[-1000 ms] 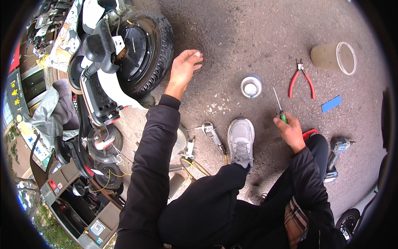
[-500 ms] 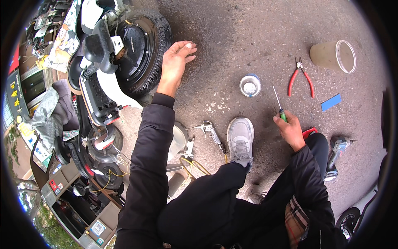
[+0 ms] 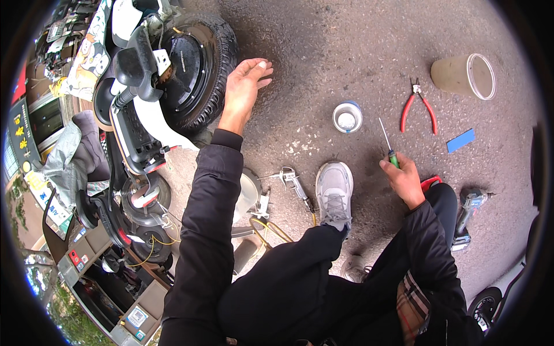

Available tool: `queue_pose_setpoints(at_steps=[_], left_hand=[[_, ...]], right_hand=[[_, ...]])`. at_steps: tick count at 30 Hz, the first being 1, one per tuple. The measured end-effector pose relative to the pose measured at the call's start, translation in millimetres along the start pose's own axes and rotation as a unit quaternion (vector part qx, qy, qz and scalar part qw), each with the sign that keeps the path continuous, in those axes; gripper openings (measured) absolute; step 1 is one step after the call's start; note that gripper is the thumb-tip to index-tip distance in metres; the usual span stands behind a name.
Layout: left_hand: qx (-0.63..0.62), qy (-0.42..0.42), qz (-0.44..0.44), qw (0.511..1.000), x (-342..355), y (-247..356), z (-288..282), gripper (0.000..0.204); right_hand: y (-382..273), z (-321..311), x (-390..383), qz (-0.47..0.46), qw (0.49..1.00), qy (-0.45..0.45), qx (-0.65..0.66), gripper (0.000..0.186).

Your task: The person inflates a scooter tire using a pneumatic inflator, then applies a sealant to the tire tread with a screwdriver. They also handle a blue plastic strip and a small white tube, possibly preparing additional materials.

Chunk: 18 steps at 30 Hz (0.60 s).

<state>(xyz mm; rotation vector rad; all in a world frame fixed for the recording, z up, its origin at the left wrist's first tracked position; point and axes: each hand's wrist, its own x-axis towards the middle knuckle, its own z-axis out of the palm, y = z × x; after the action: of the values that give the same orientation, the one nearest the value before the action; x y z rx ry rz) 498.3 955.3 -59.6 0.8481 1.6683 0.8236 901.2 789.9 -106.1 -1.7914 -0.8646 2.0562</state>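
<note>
My left hand [image 3: 245,89] is held beside the right edge of the black tyre [image 3: 224,63], with loosely bent fingers apart and nothing between them. Whether it touches the rubber I cannot tell. The tyre belongs to a scooter [image 3: 130,138] with a black hub and white panels, tipped over at the left. In my right hand [image 3: 406,181], near my knee, is a thin screwdriver [image 3: 393,158] with a green handle, its shaft slanting up and left. Red-handled pliers [image 3: 408,113] lie spread on the ground beyond it. A small round tin [image 3: 348,117] stands left of the screwdriver tip.
A cloudy plastic tub [image 3: 459,76] lies on its side at the far right, and a blue strip [image 3: 461,140] is nearer. By my knee lies a cordless power tool [image 3: 468,210]. An air blow gun [image 3: 296,186] with a yellow hose rests left of my grey shoe [image 3: 334,187].
</note>
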Motion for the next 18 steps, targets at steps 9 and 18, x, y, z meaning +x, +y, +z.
queue_pose_setpoints(at_steps=[9,18], left_hand=[[0.002,0.000,-0.005,1.000,0.0,-2.5,0.8,0.029],[0.006,0.002,-0.007,1.000,0.4,-4.4,0.0,0.028]], right_hand=[[0.6,0.2,0.8,-0.002,1.000,0.006,-0.012,0.021],[-0.7,0.6,0.6,-0.003,1.000,0.005,-0.008,0.021]])
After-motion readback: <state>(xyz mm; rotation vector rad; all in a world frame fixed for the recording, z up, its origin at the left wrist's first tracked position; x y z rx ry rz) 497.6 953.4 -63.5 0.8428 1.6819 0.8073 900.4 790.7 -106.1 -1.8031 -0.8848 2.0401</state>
